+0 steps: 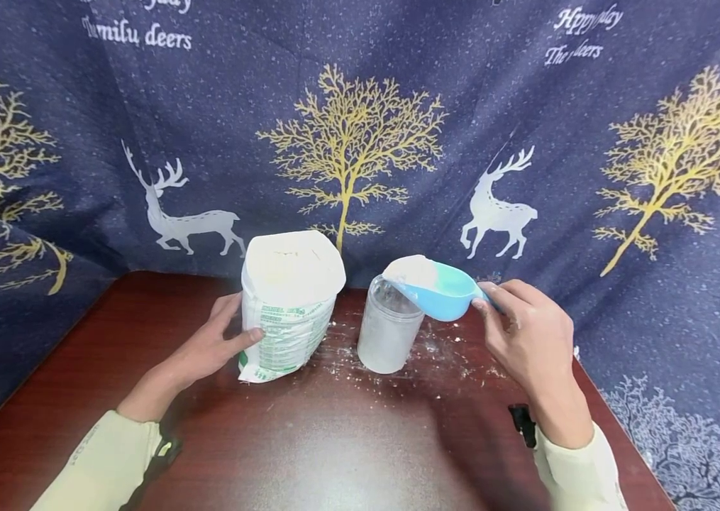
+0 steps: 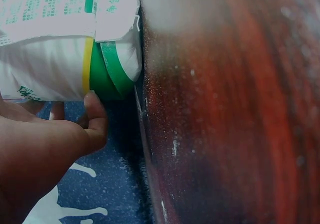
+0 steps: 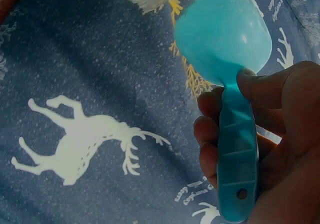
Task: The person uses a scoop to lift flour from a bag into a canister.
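Note:
My right hand (image 1: 528, 333) grips the handle of a blue scoop (image 1: 452, 301), thumb at the neck and fingers wrapped round it. White powder (image 1: 416, 271) is heaped toward the scoop's front, which hangs over the mouth of a clear, cloudy-walled jar (image 1: 388, 341). The scoop's underside (image 3: 220, 34) faces the right wrist camera. At the left, a white and green printed bag (image 1: 286, 330) stands open at the top, with pale contents inside. My left hand (image 1: 209, 348) holds its left side, thumb on the front face and fingers partly hidden behind.
Spilled white powder (image 1: 360, 387) dots the brown table (image 1: 334, 454) around the jar. Behind the table hangs a dark blue cloth (image 1: 398, 42) printed with deer and yellow trees. The table's edge (image 2: 150, 159) shows beside the bag in the left wrist view.

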Available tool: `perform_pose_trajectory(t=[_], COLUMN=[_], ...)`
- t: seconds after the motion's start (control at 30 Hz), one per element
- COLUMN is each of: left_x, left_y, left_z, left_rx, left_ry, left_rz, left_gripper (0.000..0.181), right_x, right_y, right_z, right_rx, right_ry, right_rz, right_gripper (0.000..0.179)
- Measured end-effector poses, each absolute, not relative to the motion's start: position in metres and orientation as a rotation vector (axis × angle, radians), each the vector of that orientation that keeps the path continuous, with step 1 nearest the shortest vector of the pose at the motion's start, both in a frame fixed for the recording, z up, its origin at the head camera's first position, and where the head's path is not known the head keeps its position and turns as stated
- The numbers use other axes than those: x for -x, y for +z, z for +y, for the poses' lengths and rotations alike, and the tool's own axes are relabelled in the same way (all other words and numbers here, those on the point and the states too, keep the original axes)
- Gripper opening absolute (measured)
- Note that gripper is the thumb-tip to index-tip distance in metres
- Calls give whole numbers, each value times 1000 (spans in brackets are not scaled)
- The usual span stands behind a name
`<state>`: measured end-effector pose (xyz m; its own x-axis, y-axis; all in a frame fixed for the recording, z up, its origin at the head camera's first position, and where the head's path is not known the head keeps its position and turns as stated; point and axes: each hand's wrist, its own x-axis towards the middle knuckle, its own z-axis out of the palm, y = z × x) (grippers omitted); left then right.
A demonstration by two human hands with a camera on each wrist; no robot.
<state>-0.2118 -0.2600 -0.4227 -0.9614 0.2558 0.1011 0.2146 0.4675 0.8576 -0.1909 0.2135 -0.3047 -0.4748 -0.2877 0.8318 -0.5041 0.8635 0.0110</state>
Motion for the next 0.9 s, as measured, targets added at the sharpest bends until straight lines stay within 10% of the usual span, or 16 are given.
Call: perform_pose_trajectory(t=[0.9], left_x=[214], left_y=[-424], left_z=[-262], left_rx=[-433], left_ry=[1517], left_rz=[2681], left_gripper=[92], right_x=[184], right_y=[-300], right_z=[232], right_rx=[-623], right_ry=[226], right_rz=[-2102], right_gripper=[19])
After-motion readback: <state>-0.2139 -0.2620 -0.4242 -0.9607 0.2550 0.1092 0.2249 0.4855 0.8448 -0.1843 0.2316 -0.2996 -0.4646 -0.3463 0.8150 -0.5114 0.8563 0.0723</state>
